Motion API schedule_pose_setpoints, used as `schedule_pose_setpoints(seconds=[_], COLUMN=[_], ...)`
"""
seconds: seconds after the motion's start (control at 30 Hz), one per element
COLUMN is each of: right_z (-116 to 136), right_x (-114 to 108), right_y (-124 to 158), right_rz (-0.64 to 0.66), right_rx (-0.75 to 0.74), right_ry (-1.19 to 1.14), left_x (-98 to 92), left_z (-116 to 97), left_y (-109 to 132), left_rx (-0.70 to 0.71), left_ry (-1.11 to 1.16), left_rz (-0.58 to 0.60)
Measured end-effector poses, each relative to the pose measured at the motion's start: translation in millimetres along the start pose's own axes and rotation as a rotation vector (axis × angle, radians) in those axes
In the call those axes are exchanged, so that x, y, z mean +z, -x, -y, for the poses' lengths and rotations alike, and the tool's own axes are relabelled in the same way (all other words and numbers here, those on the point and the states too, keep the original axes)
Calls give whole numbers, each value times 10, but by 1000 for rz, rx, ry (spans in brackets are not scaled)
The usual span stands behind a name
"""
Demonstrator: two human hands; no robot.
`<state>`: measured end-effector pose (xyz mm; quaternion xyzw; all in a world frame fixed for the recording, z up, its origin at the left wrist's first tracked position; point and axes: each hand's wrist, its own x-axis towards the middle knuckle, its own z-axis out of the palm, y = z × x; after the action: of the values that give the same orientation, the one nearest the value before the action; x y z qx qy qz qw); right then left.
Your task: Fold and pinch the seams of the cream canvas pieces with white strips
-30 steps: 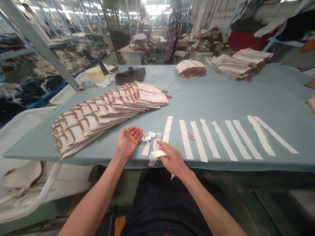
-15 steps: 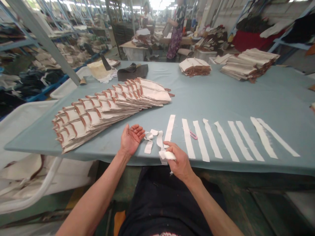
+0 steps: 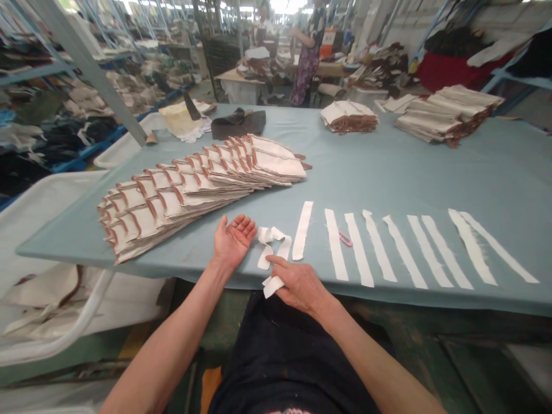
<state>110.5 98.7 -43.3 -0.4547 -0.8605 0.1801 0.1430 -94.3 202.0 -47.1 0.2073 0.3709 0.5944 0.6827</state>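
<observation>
My left hand point(image 3: 234, 240) rests palm up near the table's front edge, fingers loosely spread with nothing in them. Beside its fingertips lies a curled white fabric strip point(image 3: 283, 248) in loose loops. My right hand point(image 3: 297, 284) is closed on a folded white strip point(image 3: 272, 286) at the table edge, its index finger pointing toward the loops. Whether the held piece joins the curled strip is hidden by the hand. A straight white strip point(image 3: 303, 230) lies just beyond the right hand. Several more white strips point(image 3: 359, 248) are laid side by side to the right, with a small pink tool point(image 3: 345, 239) among them.
A fanned stack of cream fabric pieces with brown edges point(image 3: 202, 184) covers the table's left. More stacks point(image 3: 349, 117) point(image 3: 448, 115) sit at the back, with a dark cloth point(image 3: 238, 123). A white cart point(image 3: 56, 201) stands at left. A person point(image 3: 308, 54) stands beyond the table.
My right hand has moved left and turned, carrying the folded white strip toward the table edge. The curled strip has shifted its loops. My left hand stays about the same.
</observation>
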Motion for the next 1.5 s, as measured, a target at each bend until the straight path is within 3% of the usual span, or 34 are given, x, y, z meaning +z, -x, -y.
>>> schedule_pose_setpoints(seconds=[0.13,0.23,0.43,0.67,0.9,1.13,1.37,1.5], right_z=[-19,-47,-94,-89,-85,-99,-82,-76], right_x=[15,36,75,77,85,86,55,39], right_y=[11,19,45,51,44,45,40,35], right_rz=[6,-12,-46,-66,-75,-69,-65,-61], right_rx=[23,33,28,29,50,54,68,73], right_ry=[-15,-42,-91,-115,-126,-146,-163,-160], left_x=[-71,-129,-175,-61,-43,-1,175,301], left_z=[-185,-233,-87,31,84,3,-96,-263], left_y=[-116,-50,268,192,11,-490,-973,-997], left_rx=[114,153,335,540,649,686,685,669], left_ry=[-197,-470,-1106,-1517,-1676,-1732,-1690,-1631], left_rz=[-13,39,194,366,422,452,523,497])
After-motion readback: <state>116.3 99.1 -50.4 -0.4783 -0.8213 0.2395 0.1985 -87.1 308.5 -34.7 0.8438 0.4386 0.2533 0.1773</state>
